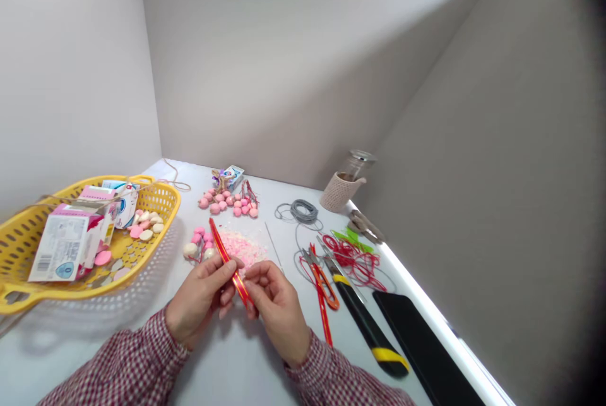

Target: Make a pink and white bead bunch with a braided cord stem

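Note:
A red ribbon with gold stripes (219,243) slants between my hands over the front of the table. My left hand (203,295) pinches it near its middle between thumb and fingers. Lower down, my right hand (277,305) is closed on the same ribbon near its lower end. Just beyond my fingers lie a heap of pink and white shavings (243,247) and a small cluster of pink and white balls (197,238). Farther back rest several pink balls (230,203) with cords and a small box (233,172).
On the left stands a yellow basket (170,201) with soap boxes (61,245) and pink and white pieces. To the right lie orange-handled scissors (326,289), a black-and-yellow-handled tool (367,324), red cord (353,257), a grey cord coil (303,211), a black flat object (416,336) and a covered jar (341,192).

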`<state>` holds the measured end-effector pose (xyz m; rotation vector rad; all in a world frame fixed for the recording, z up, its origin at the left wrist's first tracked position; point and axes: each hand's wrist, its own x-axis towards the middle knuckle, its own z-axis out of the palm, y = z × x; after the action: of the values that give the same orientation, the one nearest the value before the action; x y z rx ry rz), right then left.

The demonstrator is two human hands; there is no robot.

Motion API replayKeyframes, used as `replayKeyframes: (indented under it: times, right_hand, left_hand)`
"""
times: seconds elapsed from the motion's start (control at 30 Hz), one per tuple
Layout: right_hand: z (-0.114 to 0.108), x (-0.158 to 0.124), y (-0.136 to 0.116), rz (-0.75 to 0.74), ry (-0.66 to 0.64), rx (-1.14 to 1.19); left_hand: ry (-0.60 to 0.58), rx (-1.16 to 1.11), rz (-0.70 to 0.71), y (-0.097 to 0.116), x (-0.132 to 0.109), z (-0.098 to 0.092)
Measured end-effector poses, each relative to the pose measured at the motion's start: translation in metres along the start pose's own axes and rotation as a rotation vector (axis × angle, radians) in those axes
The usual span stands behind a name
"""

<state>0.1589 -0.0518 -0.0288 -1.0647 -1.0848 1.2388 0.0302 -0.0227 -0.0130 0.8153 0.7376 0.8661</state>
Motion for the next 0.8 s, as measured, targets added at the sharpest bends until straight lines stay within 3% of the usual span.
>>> replayKeyframes:
  times: [0.23, 0.37, 0.47, 0.8]
  right_hand:
    - [0.0001, -0.0044, -0.0007, -0.070, -0.084, -0.167]
    - [0.0003, -0.0062, -0.0038, -0.137, -0.043, -0.326]
    - [0.0008, -0.0072, -0.0046, -0.091, -0.047, -0.298]
    - [0.0027, -0.0057, -0.0045, -0.060, 0.036, -0.212]
  left_hand:
    - [0.094, 0.194, 0.100, -0.0005, 0.0011, 0.0014]
    - [0.147, 0.311, 0.152, 0.0001, 0.0012, 0.0034]
    - [0.171, 0.335, 0.178, 0.0006, 0.0010, 0.0034]
    - [0.019, 0.301, 0.067, 0.0045, -0.0005, 0.0036]
